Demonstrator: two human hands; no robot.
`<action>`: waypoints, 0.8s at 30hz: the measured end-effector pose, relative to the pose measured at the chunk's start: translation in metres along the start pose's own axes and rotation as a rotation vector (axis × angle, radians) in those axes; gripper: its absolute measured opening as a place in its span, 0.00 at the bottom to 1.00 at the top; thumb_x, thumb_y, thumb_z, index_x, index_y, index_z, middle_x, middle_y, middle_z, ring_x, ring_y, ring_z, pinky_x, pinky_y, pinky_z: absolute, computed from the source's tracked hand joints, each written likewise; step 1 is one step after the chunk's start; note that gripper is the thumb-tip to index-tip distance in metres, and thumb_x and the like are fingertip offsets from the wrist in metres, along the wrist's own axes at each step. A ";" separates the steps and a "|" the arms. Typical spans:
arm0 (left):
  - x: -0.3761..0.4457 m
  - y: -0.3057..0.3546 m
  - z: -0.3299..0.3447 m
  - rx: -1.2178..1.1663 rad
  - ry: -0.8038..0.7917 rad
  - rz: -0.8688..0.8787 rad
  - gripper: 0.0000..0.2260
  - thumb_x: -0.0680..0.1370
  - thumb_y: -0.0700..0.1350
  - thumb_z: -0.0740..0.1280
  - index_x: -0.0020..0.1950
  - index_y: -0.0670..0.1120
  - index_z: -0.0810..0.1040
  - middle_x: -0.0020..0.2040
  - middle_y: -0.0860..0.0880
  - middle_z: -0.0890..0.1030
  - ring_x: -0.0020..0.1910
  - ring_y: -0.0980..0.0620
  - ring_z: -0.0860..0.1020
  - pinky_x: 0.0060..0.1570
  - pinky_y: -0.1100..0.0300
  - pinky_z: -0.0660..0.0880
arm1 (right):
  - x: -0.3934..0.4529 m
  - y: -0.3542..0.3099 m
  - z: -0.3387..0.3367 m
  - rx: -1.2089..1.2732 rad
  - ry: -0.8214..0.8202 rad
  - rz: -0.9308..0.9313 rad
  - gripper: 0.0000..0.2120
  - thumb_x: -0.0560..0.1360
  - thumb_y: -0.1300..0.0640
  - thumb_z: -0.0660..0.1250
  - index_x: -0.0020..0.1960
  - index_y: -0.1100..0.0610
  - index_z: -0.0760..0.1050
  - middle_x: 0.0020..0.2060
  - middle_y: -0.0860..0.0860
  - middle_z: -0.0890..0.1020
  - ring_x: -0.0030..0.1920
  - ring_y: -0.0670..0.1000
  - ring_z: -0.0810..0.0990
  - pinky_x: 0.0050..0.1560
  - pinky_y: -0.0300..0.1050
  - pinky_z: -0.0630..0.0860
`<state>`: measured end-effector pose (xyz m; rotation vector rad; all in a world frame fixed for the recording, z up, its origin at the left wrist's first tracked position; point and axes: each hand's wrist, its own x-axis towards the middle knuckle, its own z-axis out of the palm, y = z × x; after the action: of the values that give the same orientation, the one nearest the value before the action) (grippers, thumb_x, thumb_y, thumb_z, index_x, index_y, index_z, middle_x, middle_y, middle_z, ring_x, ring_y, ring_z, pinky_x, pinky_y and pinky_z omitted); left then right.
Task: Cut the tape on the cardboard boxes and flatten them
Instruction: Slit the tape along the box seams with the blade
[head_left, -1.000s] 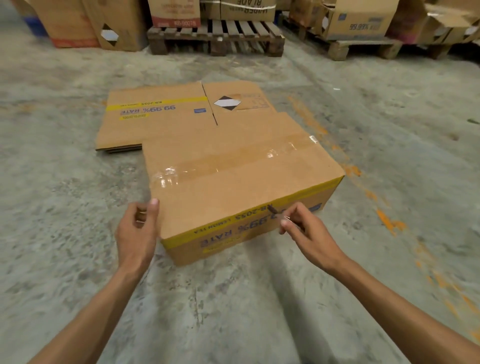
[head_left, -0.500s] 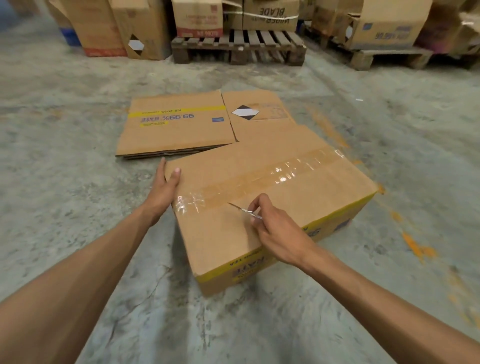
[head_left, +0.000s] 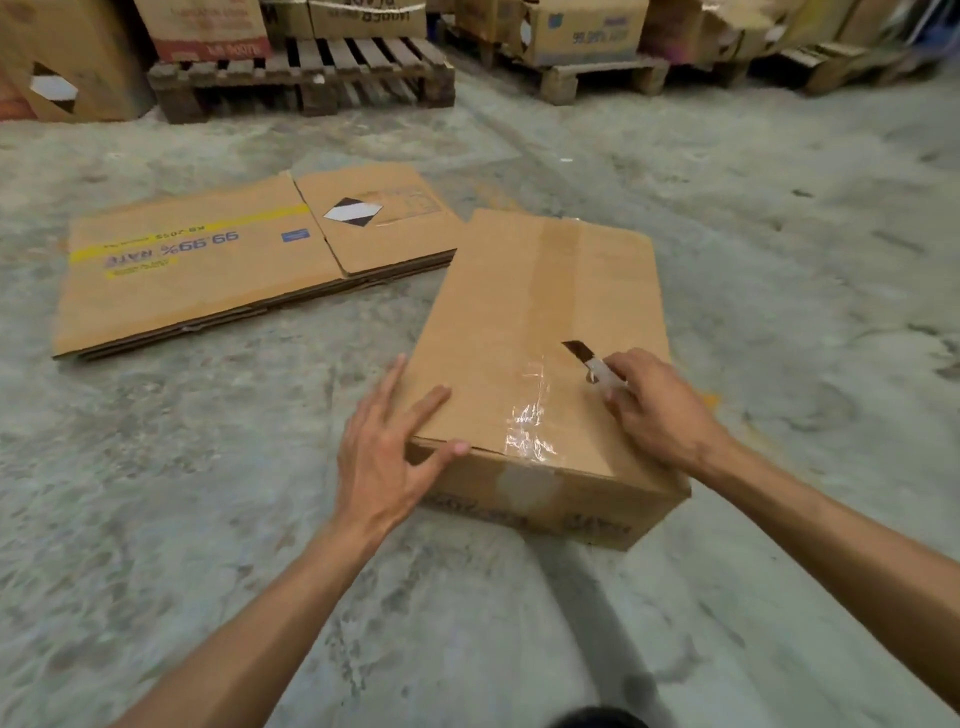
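Observation:
A sealed cardboard box (head_left: 514, 312) stands on the concrete floor in front of me, a strip of clear tape (head_left: 540, 374) running along the middle of its top toward me. My left hand (head_left: 387, 457) lies spread on the box's near left corner, fingers apart. My right hand (head_left: 660, 410) grips a small utility knife (head_left: 589, 361), its blade pointing away from me just right of the tape. To the left behind the box lies a pile of flattened boxes (head_left: 208, 270) with a yellow stripe and blue print.
A wooden pallet (head_left: 311, 78) and another pallet (head_left: 597, 78) at the back carry more cardboard boxes (head_left: 582, 26). A tall box (head_left: 62, 57) stands at the far left. Bare concrete floor (head_left: 805, 260) surrounds the box.
The box has turned so the tape now runs toward me instead of across. My left hand went from the far left edge to the near corner. The knife moved to the tape's right.

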<state>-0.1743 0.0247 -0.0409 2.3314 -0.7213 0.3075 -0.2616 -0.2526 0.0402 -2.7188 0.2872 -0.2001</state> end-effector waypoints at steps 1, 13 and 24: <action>-0.003 0.004 0.004 0.014 -0.010 0.071 0.31 0.72 0.73 0.59 0.69 0.58 0.76 0.77 0.51 0.66 0.70 0.46 0.69 0.66 0.49 0.69 | -0.013 0.002 -0.001 -0.024 0.071 -0.025 0.12 0.78 0.61 0.61 0.59 0.53 0.77 0.51 0.51 0.78 0.51 0.53 0.76 0.48 0.46 0.69; 0.022 0.039 0.009 0.222 -0.101 -0.058 0.30 0.70 0.74 0.60 0.67 0.63 0.72 0.64 0.56 0.71 0.60 0.48 0.72 0.50 0.48 0.77 | -0.031 0.012 0.016 0.118 0.183 -0.107 0.16 0.82 0.55 0.58 0.68 0.54 0.73 0.45 0.52 0.73 0.48 0.53 0.71 0.51 0.49 0.71; 0.022 0.067 0.011 0.240 -0.185 -0.058 0.34 0.66 0.78 0.57 0.68 0.65 0.70 0.52 0.54 0.65 0.56 0.50 0.73 0.44 0.53 0.77 | -0.102 0.005 0.050 0.280 0.012 0.023 0.13 0.83 0.51 0.52 0.63 0.47 0.71 0.45 0.47 0.70 0.46 0.45 0.72 0.47 0.42 0.70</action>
<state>-0.1943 -0.0334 -0.0046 2.6290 -0.7378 0.1611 -0.3518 -0.2153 -0.0175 -2.4374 0.2711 -0.2318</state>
